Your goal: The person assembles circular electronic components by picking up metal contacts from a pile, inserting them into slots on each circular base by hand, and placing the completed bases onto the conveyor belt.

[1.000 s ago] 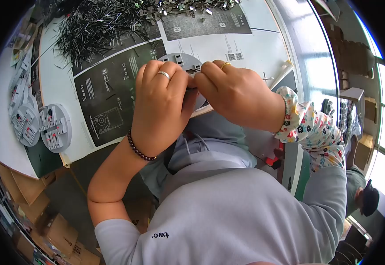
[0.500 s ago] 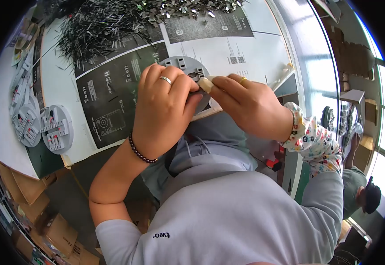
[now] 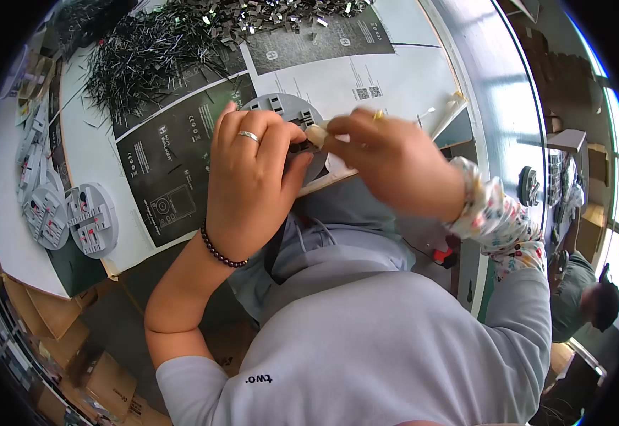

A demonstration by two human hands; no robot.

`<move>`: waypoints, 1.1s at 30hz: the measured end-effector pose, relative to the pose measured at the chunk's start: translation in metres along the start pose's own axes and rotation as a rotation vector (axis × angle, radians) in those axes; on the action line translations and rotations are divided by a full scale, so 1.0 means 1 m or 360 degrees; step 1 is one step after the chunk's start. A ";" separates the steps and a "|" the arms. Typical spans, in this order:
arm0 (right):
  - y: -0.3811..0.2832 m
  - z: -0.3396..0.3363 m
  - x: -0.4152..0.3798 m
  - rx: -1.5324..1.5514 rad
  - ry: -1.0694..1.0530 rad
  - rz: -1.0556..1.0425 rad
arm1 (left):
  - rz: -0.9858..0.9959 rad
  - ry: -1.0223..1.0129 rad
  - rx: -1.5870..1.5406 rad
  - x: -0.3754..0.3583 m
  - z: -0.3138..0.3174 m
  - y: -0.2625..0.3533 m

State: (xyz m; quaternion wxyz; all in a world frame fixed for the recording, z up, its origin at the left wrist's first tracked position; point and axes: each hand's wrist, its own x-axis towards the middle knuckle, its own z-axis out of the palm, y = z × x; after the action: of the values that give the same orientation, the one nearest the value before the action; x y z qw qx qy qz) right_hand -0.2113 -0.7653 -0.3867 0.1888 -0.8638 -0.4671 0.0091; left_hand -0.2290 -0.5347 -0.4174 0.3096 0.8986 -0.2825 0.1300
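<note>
A round grey plate (image 3: 286,104) with dark slots lies near the table's front edge, partly covered by my hands. My left hand (image 3: 249,160), with a ring and a beaded bracelet, rests over its left side. Its fingers are bent and pressed together at the plate, and what they hold, if anything, is hidden. My right hand (image 3: 395,160) is blurred at the plate's right side, its fingers pinched together. A pale cover (image 3: 316,135) sits at its fingertips; any small part there is too small to tell.
Thin black strips (image 3: 157,67) and small shiny metal pieces (image 3: 281,14) are heaped at the back. Round grey plates with red and black parts (image 3: 93,220) stand at the left. Printed black sheets (image 3: 160,177) cover part of the table. Another person (image 3: 583,298) is at the far right.
My right hand has turned and its fingers have shifted a little over the plate. The view has moved slightly. My left hand remains at the plate.
</note>
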 end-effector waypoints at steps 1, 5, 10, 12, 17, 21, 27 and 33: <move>-0.002 -0.005 0.001 -0.0005 0.0008 -0.0003 | 0.0006 0.0003 0.0007 -0.002 -0.003 0.002; -0.005 -0.015 0.008 0.2069 0.0992 0.0684 | 0.0074 0.0023 0.0055 -0.017 -0.009 0.011; 0.007 -0.001 0.048 0.2726 0.0816 -0.0132 | 0.0051 -0.0059 0.0097 -0.029 -0.005 0.007; 0.005 0.004 0.051 0.2766 0.0806 -0.0076 | 0.0075 -0.0065 0.0109 -0.031 -0.003 0.006; 0.008 -0.002 0.059 0.2796 0.0512 0.0079 | 0.0068 -0.0071 0.0108 -0.028 -0.003 0.007; -0.005 -0.003 0.061 0.2732 0.0589 0.0306 | 0.0073 -0.0063 0.0091 -0.029 -0.002 0.008; -0.018 -0.002 0.064 0.2414 0.0663 0.0486 | 0.0098 -0.0045 0.0068 -0.029 -0.002 0.007; -0.030 0.007 0.040 0.1771 0.1288 0.0281 | 0.0099 -0.0006 0.0069 -0.031 -0.001 0.008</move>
State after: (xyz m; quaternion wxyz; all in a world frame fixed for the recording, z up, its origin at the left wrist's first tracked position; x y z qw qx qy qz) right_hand -0.2143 -0.7158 -0.3766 0.7616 -0.6088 -0.2137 -0.0604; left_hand -0.2582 -0.5261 -0.4256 0.2853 0.8961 -0.3079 0.1440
